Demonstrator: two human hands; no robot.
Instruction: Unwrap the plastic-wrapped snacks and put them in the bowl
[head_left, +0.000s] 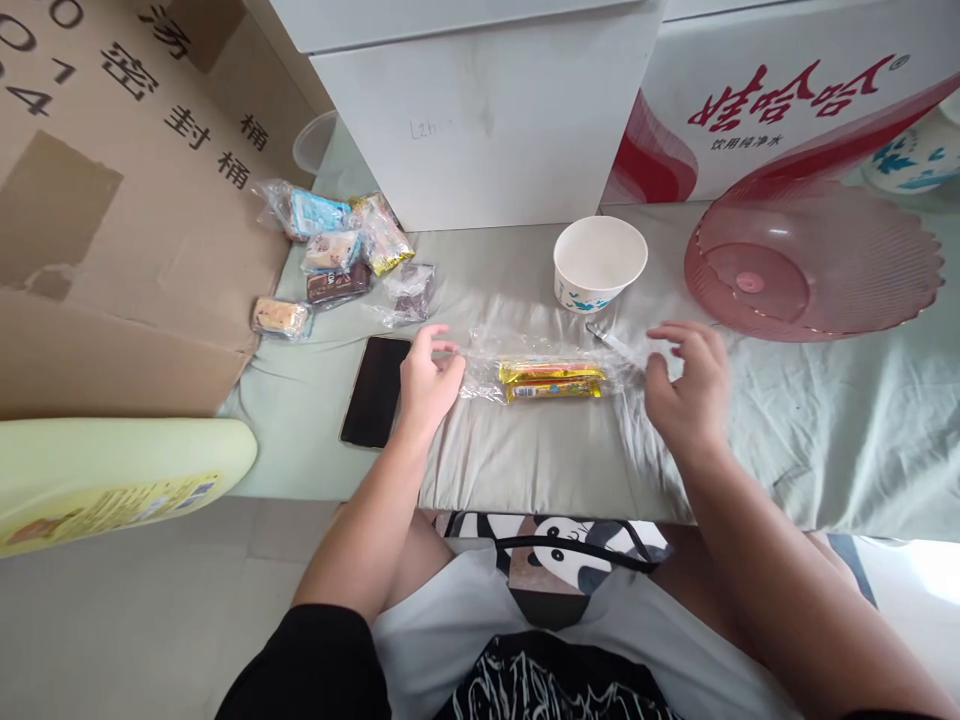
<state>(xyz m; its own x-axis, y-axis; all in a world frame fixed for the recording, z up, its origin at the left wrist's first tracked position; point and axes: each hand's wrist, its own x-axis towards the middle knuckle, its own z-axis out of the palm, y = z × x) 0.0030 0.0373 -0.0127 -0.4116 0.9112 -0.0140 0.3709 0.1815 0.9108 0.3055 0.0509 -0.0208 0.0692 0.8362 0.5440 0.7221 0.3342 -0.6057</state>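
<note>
A clear plastic bag lies stretched sideways on the cloth, with a few yellow-wrapped snack sticks in its middle. At its left end my left hand has thumb and fingers closed on the plastic. My right hand hovers by the right end, thumb and fingers apart and slightly blurred. A small pale strip with a dark tip rests just above the bag's right part. Beyond it stands a white paper bowl with blue leaf prints. Left of my left hand lies a black phone.
Several wrapped snacks are heaped at the back left beside a brown cardboard box. White boxes line the back. A pink ribbed plastic basin sits at the right. A pale green bottle juts in at the left.
</note>
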